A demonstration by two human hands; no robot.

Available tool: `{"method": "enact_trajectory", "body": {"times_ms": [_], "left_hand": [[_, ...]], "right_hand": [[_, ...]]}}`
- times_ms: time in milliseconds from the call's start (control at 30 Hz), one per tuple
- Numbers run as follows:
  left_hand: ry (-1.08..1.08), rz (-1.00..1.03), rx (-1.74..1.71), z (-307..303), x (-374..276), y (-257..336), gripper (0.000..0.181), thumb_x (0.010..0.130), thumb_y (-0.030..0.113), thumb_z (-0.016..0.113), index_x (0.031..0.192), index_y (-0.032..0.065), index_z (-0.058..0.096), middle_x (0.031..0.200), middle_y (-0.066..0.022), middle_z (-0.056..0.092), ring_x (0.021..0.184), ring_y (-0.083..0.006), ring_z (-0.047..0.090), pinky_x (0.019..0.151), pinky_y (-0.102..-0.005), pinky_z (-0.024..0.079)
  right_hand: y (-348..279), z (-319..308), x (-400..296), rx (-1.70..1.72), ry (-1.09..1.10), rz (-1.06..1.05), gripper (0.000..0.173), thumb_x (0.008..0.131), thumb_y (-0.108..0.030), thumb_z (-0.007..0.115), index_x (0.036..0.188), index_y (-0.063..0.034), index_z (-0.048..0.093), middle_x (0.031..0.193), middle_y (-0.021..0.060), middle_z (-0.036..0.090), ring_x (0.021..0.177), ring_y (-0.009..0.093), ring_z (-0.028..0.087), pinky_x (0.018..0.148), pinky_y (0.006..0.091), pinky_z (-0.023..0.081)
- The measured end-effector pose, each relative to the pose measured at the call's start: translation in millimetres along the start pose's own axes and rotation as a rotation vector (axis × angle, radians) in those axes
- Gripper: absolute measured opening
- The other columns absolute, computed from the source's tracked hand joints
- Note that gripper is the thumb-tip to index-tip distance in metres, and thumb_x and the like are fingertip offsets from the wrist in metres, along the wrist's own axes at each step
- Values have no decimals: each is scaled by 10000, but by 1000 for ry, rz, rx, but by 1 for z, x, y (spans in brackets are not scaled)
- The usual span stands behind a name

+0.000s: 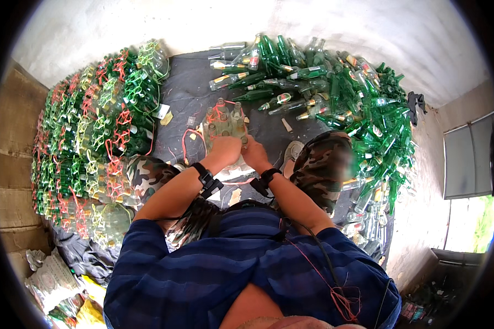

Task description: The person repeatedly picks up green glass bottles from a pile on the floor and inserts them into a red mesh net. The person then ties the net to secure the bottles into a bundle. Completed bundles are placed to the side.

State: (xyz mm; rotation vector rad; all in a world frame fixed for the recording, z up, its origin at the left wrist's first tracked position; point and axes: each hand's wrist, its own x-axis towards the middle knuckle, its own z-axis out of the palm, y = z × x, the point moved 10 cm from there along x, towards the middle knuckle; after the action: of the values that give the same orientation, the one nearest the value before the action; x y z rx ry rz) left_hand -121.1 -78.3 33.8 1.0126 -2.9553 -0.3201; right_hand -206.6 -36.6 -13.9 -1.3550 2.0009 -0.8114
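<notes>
A cluster of upright clear glass bottles [223, 119] stands between my knees, with red plastic cord [219, 107] looped round several of the necks. My left hand [227, 149] bends over the near side of the cluster, its fingers mostly hidden beneath it. My right hand [254, 153] meets it at the nearest bottle neck [244, 141], fingers curled in; whether it grips the neck or the cord cannot be made out. A loose length of red cord [184, 144] curves over the dark floor sheet [181, 88] left of the cluster.
Tied bundles of green and clear bottles [103, 111] are stacked high at the left. Loose bottles [333, 88] lie heaped from the far middle round to the right. Plastic bags [55, 279] lie at the lower left, and a dark cloth [416, 106] rests by the right wall.
</notes>
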Motion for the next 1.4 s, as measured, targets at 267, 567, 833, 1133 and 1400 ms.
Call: {"method": "enact_trajectory", "body": {"times_ms": [267, 567, 833, 1133, 1400], "left_hand": [[-140, -22, -21, 18, 3, -6, 193, 787, 149, 611, 823, 31, 759, 870, -214, 727, 821, -366, 725, 684, -484, 555], [-269, -4, 99, 10, 1, 5, 205, 789, 173, 605, 836, 81, 783, 873, -177, 740, 851, -332, 730, 688, -474, 536], [-110, 98, 209, 3, 9, 12, 195, 791, 204, 615, 790, 111, 786, 838, -140, 742, 827, -312, 729, 679, -461, 536], [-309, 19, 237, -12, 8, 3, 168, 765, 224, 679, 838, 124, 793, 874, -110, 750, 858, -294, 727, 720, -425, 544], [-379, -20, 153, -23, 9, -11, 269, 696, 280, 714, 878, 96, 786, 906, -128, 747, 895, -313, 726, 745, -434, 556]], "right_hand": [[9, 6, 2, -70, -1, 2, 464, 906, -305, 618, 1296, -75, 515, 1024, 269, 685, 978, 473, 640, 837, 560, 498], [9, 5, 0, -22, 24, -15, 430, 940, -322, 586, 1235, -21, 504, 989, 317, 668, 957, 502, 628, 829, 584, 489], [14, 13, 5, 49, -22, 4, 440, 958, -328, 580, 1239, -3, 482, 1026, 329, 658, 998, 519, 611, 839, 570, 489], [-1, 2, 3, -3, -46, -31, 451, 949, -330, 616, 1241, 0, 516, 1097, 307, 656, 1058, 490, 614, 885, 527, 497], [5, -10, -17, 10, -66, 114, 440, 942, -334, 638, 1177, 32, 578, 1082, 287, 671, 1073, 467, 624, 875, 486, 506]]}}
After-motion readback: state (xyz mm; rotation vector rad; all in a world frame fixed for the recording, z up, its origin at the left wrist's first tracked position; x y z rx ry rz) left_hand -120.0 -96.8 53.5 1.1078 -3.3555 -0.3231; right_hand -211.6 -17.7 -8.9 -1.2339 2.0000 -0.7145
